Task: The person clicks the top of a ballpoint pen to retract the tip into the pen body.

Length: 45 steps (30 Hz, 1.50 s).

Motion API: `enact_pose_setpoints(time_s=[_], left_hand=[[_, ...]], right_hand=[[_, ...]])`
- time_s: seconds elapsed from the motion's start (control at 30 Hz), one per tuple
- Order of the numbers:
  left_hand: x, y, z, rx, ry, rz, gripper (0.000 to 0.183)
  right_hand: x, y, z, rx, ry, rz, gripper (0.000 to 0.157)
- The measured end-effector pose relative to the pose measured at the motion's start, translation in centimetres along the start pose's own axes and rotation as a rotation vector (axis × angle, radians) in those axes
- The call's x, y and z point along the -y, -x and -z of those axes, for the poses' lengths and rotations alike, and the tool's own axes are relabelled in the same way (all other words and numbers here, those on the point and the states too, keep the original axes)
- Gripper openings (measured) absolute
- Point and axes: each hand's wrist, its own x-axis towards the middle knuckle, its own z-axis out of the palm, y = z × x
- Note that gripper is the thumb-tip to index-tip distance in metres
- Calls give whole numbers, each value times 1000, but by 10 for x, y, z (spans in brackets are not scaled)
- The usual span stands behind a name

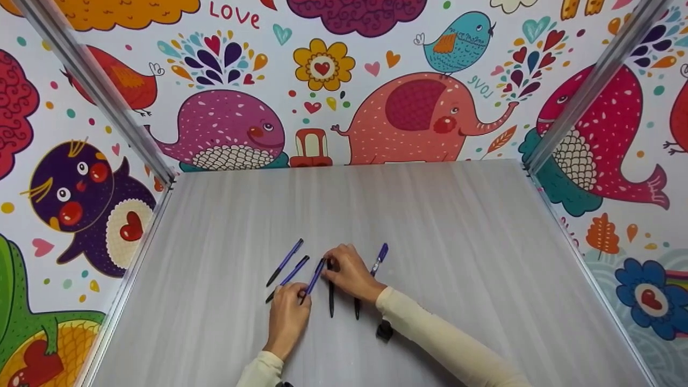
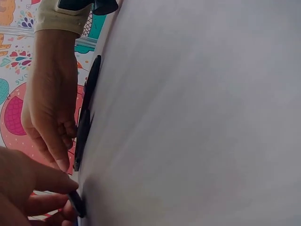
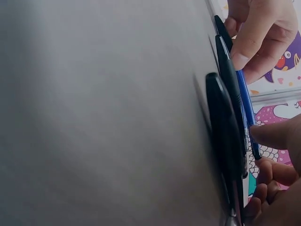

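Observation:
In the head view my left hand (image 1: 289,314) pinches the lower end of a blue pen (image 1: 316,280) with a dark tip. At its upper end my right hand (image 1: 352,274) has thumb and finger on that same pen; the right wrist view shows the blue pen (image 3: 247,101) spanning both hands. A black pen (image 1: 331,298) lies just right of it, its top by the right fingers. Beneath the right hand and wrist runs a pen with a blue cap (image 1: 382,251), its middle hidden. Two blue pens, one farther out (image 1: 285,262) and one nearer (image 1: 295,270), lie to the left.
The pens lie on a pale wood-grain table (image 1: 441,226). Metal frame posts (image 1: 586,91) and cartoon-printed walls (image 1: 322,118) surround it. A small black object (image 1: 384,330) shows beside the right sleeve.

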Motion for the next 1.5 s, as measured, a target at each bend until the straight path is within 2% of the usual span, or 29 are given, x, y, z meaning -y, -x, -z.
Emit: enact_pose_setpoints(time_s=[0.17,0.3,0.6,0.73,0.77,0.93,1.07,1.27,1.5], left_hand=[[-10,-2,9,39,-43,35,19],[-11,-3,12,54,-57,66,19],[-12,-4,12,61,-62,78,18],[-15,-6,11,50,-59,67,20],[-16,-6,10,41,-57,58,20],[-25,-7,3,-11,-40,-20,21],[-35,-7,-3,-32,-27,-81,23],[-53,-8,-12,-6,20,-93,25],[-71,-12,-27,22,44,-121,24]], right_hand=[[1,-2,-3,4,30,7,26],[1,-4,-5,-3,55,23,25],[1,-6,-6,2,117,37,23],[-3,-5,-3,-33,85,58,25],[-10,-4,-4,-57,71,84,26],[-15,-1,10,-118,27,106,24],[-11,3,29,-125,-17,51,22],[-22,14,51,-170,-35,37,22],[-41,24,76,-281,-24,-7,25]])
